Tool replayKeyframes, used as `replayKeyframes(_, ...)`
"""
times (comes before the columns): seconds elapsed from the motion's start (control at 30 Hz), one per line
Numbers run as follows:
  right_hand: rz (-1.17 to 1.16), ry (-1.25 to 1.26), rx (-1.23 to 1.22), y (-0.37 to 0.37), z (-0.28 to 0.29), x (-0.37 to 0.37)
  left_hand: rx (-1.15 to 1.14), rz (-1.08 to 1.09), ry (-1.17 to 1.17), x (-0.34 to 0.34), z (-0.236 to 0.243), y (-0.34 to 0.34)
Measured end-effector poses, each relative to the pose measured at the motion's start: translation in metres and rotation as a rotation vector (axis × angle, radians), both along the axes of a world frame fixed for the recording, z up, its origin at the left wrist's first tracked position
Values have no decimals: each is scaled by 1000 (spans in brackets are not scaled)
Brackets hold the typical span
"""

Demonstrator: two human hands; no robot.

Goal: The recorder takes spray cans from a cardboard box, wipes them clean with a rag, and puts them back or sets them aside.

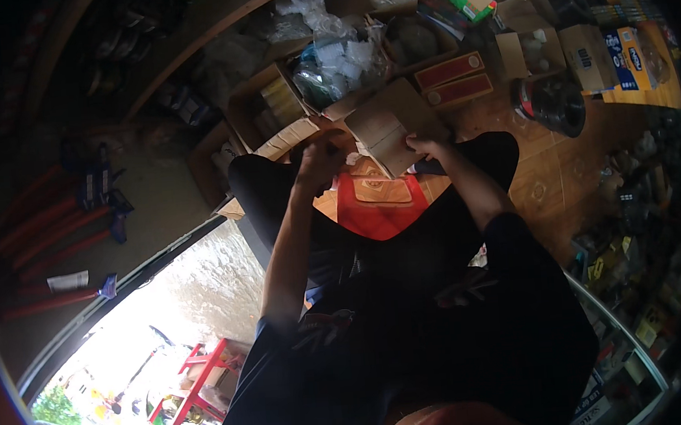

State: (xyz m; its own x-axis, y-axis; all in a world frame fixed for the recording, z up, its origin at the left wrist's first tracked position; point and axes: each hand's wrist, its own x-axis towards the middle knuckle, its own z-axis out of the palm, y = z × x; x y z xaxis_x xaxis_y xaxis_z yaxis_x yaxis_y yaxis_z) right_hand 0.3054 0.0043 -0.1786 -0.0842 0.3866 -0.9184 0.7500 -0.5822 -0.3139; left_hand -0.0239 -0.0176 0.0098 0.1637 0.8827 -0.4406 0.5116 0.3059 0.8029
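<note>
A brown cardboard box (pixel 386 130) with its flaps spread lies in front of my knees. My right hand (pixel 424 145) is closed on the near right edge of one of its flaps, thumb on top. Left of the box, my left hand (pixel 322 158) is bent inward with its fingers curled; what they hold, if anything, is too dark to make out. A small whitish scrap (pixel 352 159) shows beside those fingers. Another cardboard flap (pixel 286 140) stretches out to the left of this hand. Between my legs is a red plastic stool (pixel 380 210).
Beyond the cardboard sit open cartons with clear plastic bags (pixel 338 66) and two red boxes (pixel 453 78). A black round container (pixel 550 107) stands on the tiled floor (pixel 540 187) at the right. Orange-handled tools (pixel 57 220) lean at the left, near a bright doorway (pixel 130 361).
</note>
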Motion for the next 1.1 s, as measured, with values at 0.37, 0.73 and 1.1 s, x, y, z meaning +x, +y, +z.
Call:
replayKeyframes(0.37,-216,-396,747,17,84,26,-587,-332,-107,95,-154,-5)
replayKeyframes(0.73,-170,-548,613,53,-22,33,-321,-63,119,99,-143,16)
replayKeyframes(1.1,305,-538,294,30,67,65,-41,-577,235,120,-182,25)
